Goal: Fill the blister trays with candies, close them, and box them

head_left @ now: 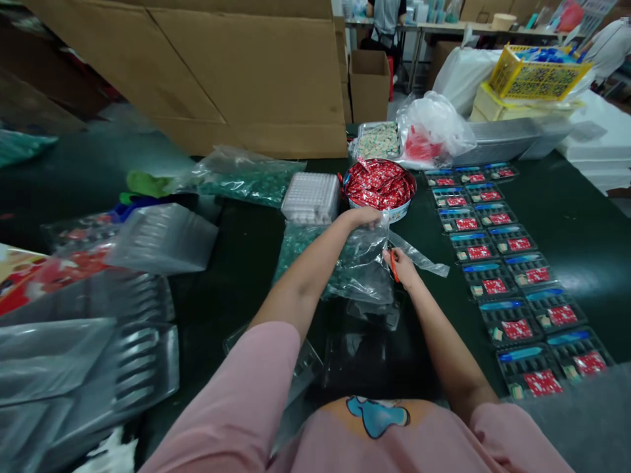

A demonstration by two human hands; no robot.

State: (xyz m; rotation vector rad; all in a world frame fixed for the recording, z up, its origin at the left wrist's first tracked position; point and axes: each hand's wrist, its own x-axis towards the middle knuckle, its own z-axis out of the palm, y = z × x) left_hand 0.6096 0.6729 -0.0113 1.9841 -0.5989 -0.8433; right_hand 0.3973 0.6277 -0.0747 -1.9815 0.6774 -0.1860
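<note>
A clear plastic bag (362, 259) with green contents lies in front of me. My left hand (369, 217) is closed on its upper right edge, just below a round tin (398, 213) heaped with red-and-white packets (378, 186). Orange-handled scissors (393, 265) are in my right hand (405, 268), at the bag's right edge; the blades are mostly hidden. A narrow plastic strip (426, 261) stretches out to the right of the bag. Clear plastic trays (365, 358) lie on the dark table below the bag.
Filled trays (493, 286) with blue pens and red packets stand in two columns at right. Stacked clear trays (311, 196) sit behind the bag; more plastic trays (142, 368) lie at left. A cardboard box (256, 72) rises behind, a yellow basket (537, 75) at back right. Other people are farther back.
</note>
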